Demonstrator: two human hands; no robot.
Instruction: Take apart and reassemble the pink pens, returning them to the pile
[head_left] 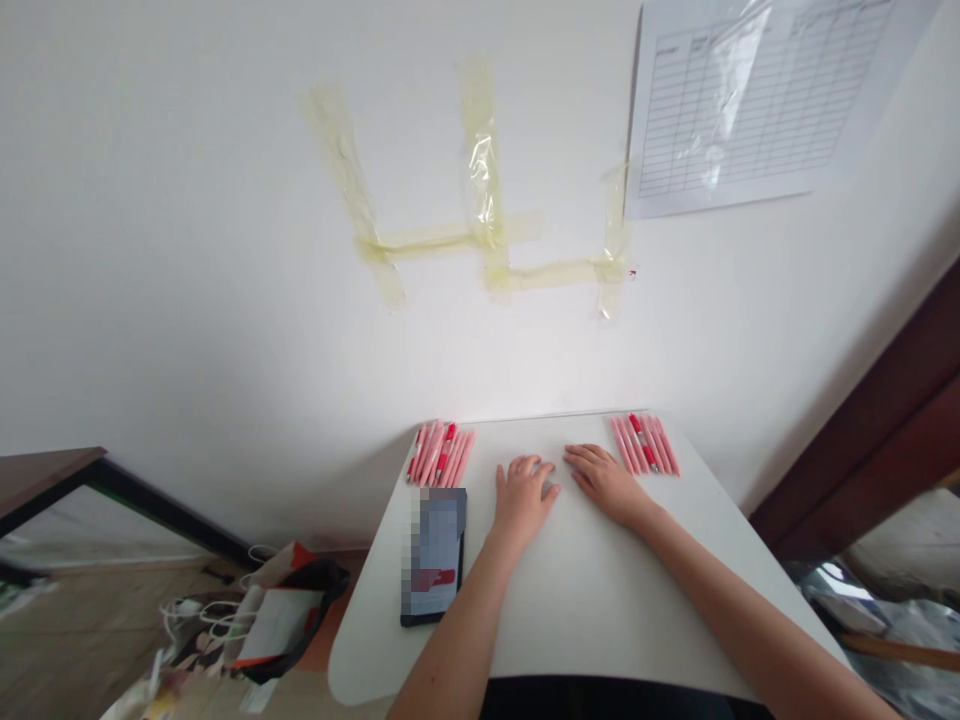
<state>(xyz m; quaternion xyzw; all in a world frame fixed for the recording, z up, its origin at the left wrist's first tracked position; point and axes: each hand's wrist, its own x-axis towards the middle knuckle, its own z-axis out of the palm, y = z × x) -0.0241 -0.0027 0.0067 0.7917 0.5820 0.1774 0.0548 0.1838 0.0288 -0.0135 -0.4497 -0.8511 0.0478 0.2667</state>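
My left hand rests on the white table with its fingers spread and nothing in them. Beside it, my right hand lies flat, fingers stretched towards the left hand and holding nothing. A bunch of pink pens with a few red ones among them lies at the table's back left, apart from the left hand. Another row of pink pens lies at the back right, just beyond the right hand, with one red pen among them.
A phone lies left of my left forearm. Behind the table rises a white wall with yellowed tape and a printed sheet. Bags and cables are on the floor at left; dark wood stands at right.
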